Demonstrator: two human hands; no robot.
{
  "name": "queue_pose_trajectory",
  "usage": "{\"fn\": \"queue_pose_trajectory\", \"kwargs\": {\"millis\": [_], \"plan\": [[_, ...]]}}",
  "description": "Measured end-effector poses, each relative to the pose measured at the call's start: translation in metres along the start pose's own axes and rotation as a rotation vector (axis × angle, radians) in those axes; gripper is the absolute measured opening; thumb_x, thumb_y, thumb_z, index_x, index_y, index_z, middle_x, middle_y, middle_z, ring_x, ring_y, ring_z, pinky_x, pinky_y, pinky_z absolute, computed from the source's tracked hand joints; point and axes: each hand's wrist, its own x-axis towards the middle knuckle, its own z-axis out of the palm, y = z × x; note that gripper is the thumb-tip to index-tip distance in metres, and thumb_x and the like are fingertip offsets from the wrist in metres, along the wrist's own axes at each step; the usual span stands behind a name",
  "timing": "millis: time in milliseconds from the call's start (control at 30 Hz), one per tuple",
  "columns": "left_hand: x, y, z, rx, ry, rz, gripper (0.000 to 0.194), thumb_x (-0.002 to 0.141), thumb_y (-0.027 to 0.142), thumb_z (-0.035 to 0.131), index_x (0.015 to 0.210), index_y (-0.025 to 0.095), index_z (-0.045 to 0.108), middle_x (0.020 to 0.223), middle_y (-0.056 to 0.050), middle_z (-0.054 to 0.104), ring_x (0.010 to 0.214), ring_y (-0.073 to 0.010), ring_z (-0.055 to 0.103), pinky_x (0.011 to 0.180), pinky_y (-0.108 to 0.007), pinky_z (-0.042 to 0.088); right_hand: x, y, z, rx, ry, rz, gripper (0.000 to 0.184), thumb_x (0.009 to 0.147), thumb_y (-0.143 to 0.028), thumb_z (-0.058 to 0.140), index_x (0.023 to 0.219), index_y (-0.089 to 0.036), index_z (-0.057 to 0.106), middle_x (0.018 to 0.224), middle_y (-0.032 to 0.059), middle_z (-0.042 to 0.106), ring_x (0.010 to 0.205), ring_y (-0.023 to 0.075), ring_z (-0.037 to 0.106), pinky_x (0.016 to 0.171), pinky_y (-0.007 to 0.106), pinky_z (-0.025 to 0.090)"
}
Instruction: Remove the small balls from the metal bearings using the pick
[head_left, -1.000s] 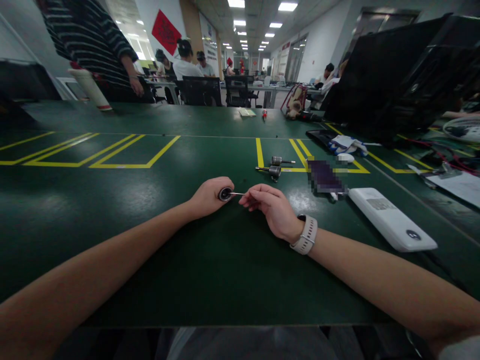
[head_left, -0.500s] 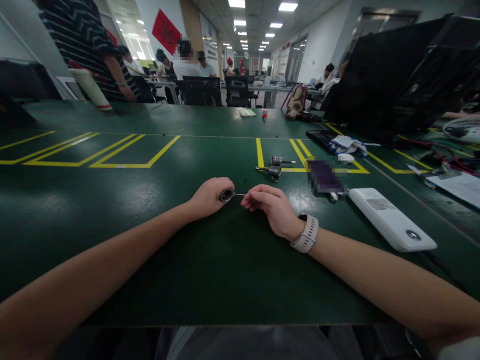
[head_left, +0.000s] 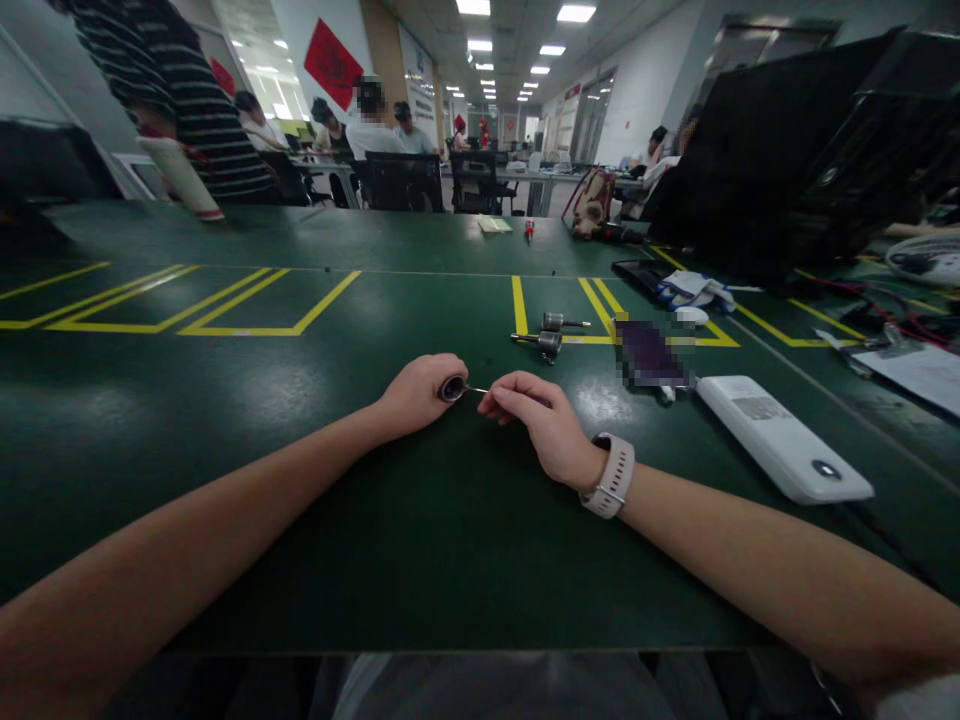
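Note:
My left hand is closed around a dark metal cylinder, its hollow round end facing me. From that end a thin metal rod runs across the gap to my right hand, whose thumb and fingers pinch it. Whether the rod belongs to the cylinder or is a separate tool I cannot tell. Just beyond my right hand lie two similar metal cylinders with thin shafts, one pointing right and the nearer one pointing left.
A dark phone-like slab, blurred out, and a white power bank lie to the right. Behind them are a blue-and-white glove and a clipboard. Yellow tape marks the green table. A person in stripes stands at the far left.
My right hand has shifted slightly left and its wrist has turned a little, with the fingers still on the rod. The left hand keeps its place. The striped person has leaned left.

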Motion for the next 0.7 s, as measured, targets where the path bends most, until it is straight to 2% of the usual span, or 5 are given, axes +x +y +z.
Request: {"fn": "queue_pose_trajectory", "kwargs": {"millis": [233,433,700], "plan": [[-0.0008,-0.0004,-0.0006,0.013,-0.001,0.023,0.007,0.078,0.017,0.05,0.071,0.017,0.051,0.068,0.0,0.052,0.063,-0.0131,0.05,0.061,-0.026,0.039,0.0043,-0.0053,-0.0038,0.187,0.01,0.155,0.012,0.077,-0.025,0.056,0.071,-0.017,0.063,0.073,0.0018,0.066,0.07,0.014,0.058,0.066,0.029,0.042],[-0.0004,-0.0009,-0.0006,-0.063,0.013,0.015,0.011,0.08,0.02,0.05,0.069,0.017,0.049,0.068,0.0,0.052,0.062,-0.012,0.049,0.058,-0.024,0.038,0.0066,-0.0032,-0.0074,0.271,0.004,0.169,0.014,0.077,-0.024,0.056,0.069,-0.017,0.064,0.07,0.0022,0.067,0.067,0.0135,0.058,0.066,0.029,0.042],[0.0007,-0.0022,0.0011,-0.024,0.046,-0.042,0.009,0.078,0.019,0.051,0.07,0.017,0.051,0.068,0.0,0.053,0.063,-0.0134,0.05,0.059,-0.025,0.038,0.0047,-0.0013,-0.0054,0.275,0.048,0.132,0.013,0.075,-0.021,0.056,0.066,-0.017,0.064,0.064,0.0021,0.066,0.062,0.0139,0.057,0.063,0.029,0.042]]}}
